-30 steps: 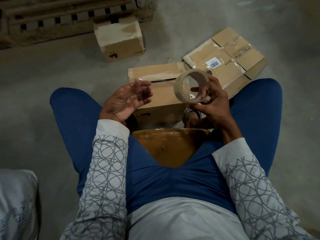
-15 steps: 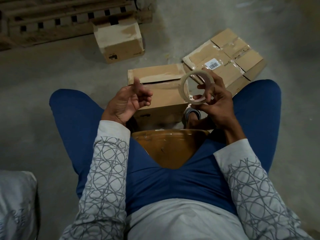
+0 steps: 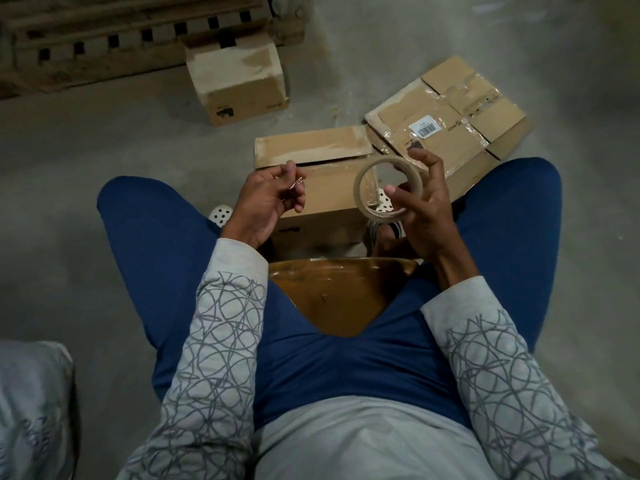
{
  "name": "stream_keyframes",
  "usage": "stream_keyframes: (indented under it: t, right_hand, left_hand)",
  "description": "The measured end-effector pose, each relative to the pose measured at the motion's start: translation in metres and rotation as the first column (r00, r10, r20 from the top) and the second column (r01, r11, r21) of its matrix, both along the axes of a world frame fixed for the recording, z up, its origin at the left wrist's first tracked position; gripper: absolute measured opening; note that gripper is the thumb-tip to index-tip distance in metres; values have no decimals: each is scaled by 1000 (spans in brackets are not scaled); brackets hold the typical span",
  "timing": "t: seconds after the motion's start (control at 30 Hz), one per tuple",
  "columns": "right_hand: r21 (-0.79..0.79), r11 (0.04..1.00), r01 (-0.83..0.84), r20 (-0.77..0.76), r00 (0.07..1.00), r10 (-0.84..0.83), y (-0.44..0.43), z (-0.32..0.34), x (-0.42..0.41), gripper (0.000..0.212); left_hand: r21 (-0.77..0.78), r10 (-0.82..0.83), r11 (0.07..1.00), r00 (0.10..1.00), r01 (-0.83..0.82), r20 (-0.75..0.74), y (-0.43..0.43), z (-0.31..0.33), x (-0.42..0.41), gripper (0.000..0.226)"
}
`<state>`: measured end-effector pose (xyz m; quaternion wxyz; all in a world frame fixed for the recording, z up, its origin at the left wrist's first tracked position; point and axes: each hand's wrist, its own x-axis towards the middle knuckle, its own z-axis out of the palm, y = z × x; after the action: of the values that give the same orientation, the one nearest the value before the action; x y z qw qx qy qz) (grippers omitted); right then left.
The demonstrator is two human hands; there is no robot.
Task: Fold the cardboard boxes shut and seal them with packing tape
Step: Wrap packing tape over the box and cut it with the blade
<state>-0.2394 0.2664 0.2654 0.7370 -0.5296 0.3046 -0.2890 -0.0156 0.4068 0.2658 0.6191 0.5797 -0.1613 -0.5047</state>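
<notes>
Fingers of the left hand have curled inward since half a second ago, and they now seem to pinch a small glinting tape scrap against the thumb. The tape roll has dropped a little and tipped, so its open core faces up toward the camera.

Just past that hand, between the knees, the open box stands on the floor, its long axis running left to right. Its far flap is not quite down; a dark gap shows along the seam.

The right hand grips the roll, thumb across the near rim and fingers spread behind it, over the right end of the box. Whether a free end of tape is lifted from the roll, I cannot tell.

Both hands hover just above the box, so the next stroke likely runs along that left-to-right seam. The right hand carries the roll and the left sits nearer the flap that needs pressing down.
</notes>
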Motion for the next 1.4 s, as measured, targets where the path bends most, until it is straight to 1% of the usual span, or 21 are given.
stream_keyframes:
  t: [0.1,0.2,0.3,0.4,0.43,0.47,0.53,0.6,0.63,0.73,0.83,0.9,0.97,1.0,1.03,1.1,1.17,1.23,1.3,1.33,1.4]
  right_hand:
    - [-140,990,7,-81,997,-19,-2,-2,-4,76]
    - [-277,960,-42,-154,988,-1,-3,-1,-9,71]
    - [-434,898,-76,-232,972,-30,-3,-1,-9,67]
    - [-494,865,-90,-258,965,-47,-5,-2,-10,62]
    - [-500,861,-93,-264,963,-50,-5,-2,-10,60]
    - [-505,858,-94,-269,962,-53,-7,-2,-11,58]
    - [-524,845,-105,-289,956,-60,-7,-2,-13,56]
    - [-545,828,-135,-311,949,-50,-5,2,-11,54]
    - [-549,822,-152,-319,947,-38,-3,3,-11,54]
    - [-542,812,-214,-367,930,0,-1,0,-9,59]
    - [-517,782,-349,-477,876,76,-3,-6,-8,69]
    - [-491,767,-414,-547,831,98,0,-12,-7,70]
    - [-493,756,-431,-613,788,49,3,-19,-4,62]
    - [-501,757,-420,-621,783,23,6,-20,-1,57]
    - [-519,760,-392,-597,802,5,8,-20,3,50]
    - [-550,765,-337,-494,869,27,13,-17,13,32]
    - [-565,751,-340,-433,898,81,18,-13,23,24]
    - [-549,758,-353,-394,909,137,21,-11,29,27]
    - [-518,767,-380,-405,898,171,18,-15,32,37]
    - [-523,748,-409,-441,881,173,16,-17,33,43]
    - [-589,657,-471,-522,842,135,11,-22,34,50]
  left_hand:
    - [0,36,999,999,-36,-12,-1,-1,-3,31]
    - [-3,71,997,997,-71,-26,-2,-4,-2,39]
    - [-53,21,998,996,-26,-92,-1,-3,-2,48]
    - [-50,-55,998,981,47,-186,-1,3,-3,72]
    - [-35,-71,997,981,66,-183,0,5,-2,74]
    - [-19,-82,997,986,80,-144,0,6,-2,70]
    - [28,-90,996,995,89,47,1,3,-3,44]
    - [63,-82,996,963,68,255,2,-4,-3,21]
    - [73,-63,996,948,42,313,3,-8,-3,16]
    - [105,6,993,920,-51,393,5,-11,-1,16]
    - [176,-1,981,894,-87,448,5,-15,6,15]
    - [242,-61,969,903,-49,426,6,-14,13,17]
    - [260,-85,965,923,-17,376,7,-10,21,19]
    - [255,-73,967,932,-22,355,8,-5,25,17]
    - [249,-57,968,940,-31,336,8,0,29,16]
    - [241,-40,970,954,-34,297,9,9,36,16]
    - [253,-44,967,964,-25,262,11,15,45,18]
    - [291,-70,957,976,7,207,13,18,55,22]
    - [327,-102,944,982,45,161,13,19,66,26]
    - [341,-99,939,984,43,149,14,19,71,26]
    - [366,-64,931,987,7,144,15,17,83,20]
